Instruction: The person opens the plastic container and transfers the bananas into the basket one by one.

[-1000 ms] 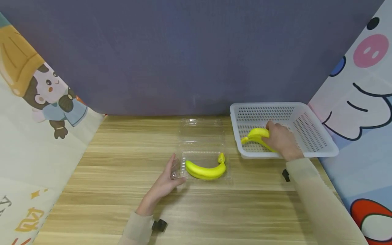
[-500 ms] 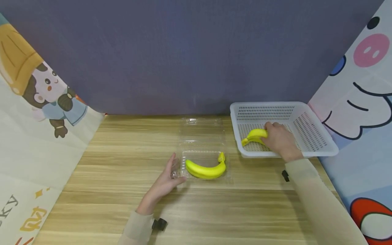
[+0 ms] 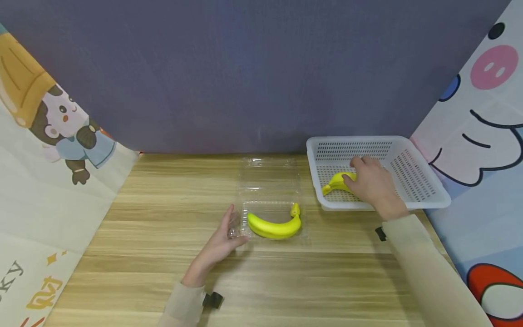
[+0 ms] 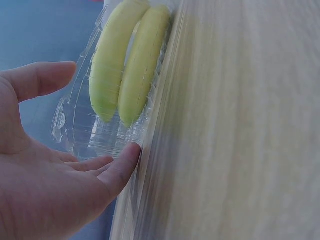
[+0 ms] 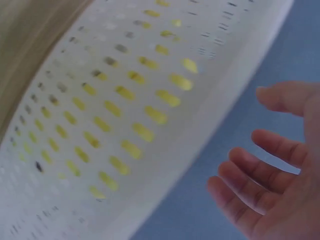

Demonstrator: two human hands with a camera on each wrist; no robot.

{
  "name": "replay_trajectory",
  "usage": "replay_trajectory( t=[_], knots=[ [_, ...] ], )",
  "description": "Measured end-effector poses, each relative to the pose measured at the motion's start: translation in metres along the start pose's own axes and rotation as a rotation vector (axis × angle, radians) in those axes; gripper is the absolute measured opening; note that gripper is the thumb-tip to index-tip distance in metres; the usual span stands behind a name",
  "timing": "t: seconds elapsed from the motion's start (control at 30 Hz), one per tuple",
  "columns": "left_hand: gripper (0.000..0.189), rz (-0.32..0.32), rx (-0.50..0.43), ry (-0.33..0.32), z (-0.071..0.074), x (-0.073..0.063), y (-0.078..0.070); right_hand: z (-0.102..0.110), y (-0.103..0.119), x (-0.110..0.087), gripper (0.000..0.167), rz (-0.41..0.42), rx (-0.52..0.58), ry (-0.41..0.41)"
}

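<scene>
A clear plastic clamshell box (image 3: 269, 206) lies with its lid laid back on the wooden table. In its base rests a yellow banana (image 3: 274, 229); through the clear wall in the left wrist view, two banana shapes (image 4: 107, 65) show side by side. My left hand (image 3: 220, 240) is at the box's left end, thumb apart, fingertips right at the plastic. Over the white basket (image 3: 443, 200) is my right hand (image 3: 373, 184), its fingers loosely spread and holding nothing. Below it lies another banana (image 3: 337, 180), partly hidden by the hand. Yellow shows through the basket's slots.
The basket stands at the back right, against the dark back panel (image 3: 261, 77) and the printed right wall (image 3: 482, 150). A printed sheet (image 3: 45, 195) borders the left side. Wooden tabletop (image 3: 286, 286) stretches in front of the box.
My right hand has let go of the banana in the basket, its fingers spreading and rising slightly. That banana has settled a little lower. The left hand and the box have stayed put.
</scene>
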State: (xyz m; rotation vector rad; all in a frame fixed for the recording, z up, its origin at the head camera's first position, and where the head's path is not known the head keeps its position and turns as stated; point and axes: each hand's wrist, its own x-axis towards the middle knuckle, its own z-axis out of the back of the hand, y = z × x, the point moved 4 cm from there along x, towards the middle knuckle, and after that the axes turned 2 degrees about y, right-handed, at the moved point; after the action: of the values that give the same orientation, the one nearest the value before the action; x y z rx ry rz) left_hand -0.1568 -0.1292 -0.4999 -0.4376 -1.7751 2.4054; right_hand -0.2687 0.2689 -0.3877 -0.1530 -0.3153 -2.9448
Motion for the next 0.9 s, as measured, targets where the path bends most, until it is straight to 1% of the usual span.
replay_trajectory(
  t=[0.13, 0.37, 0.53, 0.63, 0.8, 0.9],
  knots=[
    [0.109, 0.006, -0.003, -0.007, 0.0, 0.001, 0.002, 0.01, 0.011, -0.005, 0.045, 0.03, 0.0, -0.046],
    [0.108, 0.016, -0.007, -0.01, 0.0, 0.002, 0.003, 0.024, 0.032, -0.012, 0.045, 0.112, 0.036, -0.09],
    [0.109, 0.013, -0.006, -0.009, 0.001, 0.002, 0.001, 0.029, 0.044, -0.015, 0.04, 0.159, 0.075, -0.132],
    [0.109, 0.01, -0.004, -0.008, 0.001, 0.002, 0.002, 0.029, 0.049, -0.016, 0.038, 0.178, 0.096, -0.136],
    [0.108, -0.002, 0.0, -0.004, 0.001, 0.002, 0.001, 0.026, 0.053, -0.019, 0.037, 0.183, 0.115, -0.124],
    [0.108, 0.001, 0.004, -0.002, 0.001, 0.002, 0.001, 0.025, 0.057, -0.022, 0.037, 0.185, 0.134, -0.112]
  ],
)
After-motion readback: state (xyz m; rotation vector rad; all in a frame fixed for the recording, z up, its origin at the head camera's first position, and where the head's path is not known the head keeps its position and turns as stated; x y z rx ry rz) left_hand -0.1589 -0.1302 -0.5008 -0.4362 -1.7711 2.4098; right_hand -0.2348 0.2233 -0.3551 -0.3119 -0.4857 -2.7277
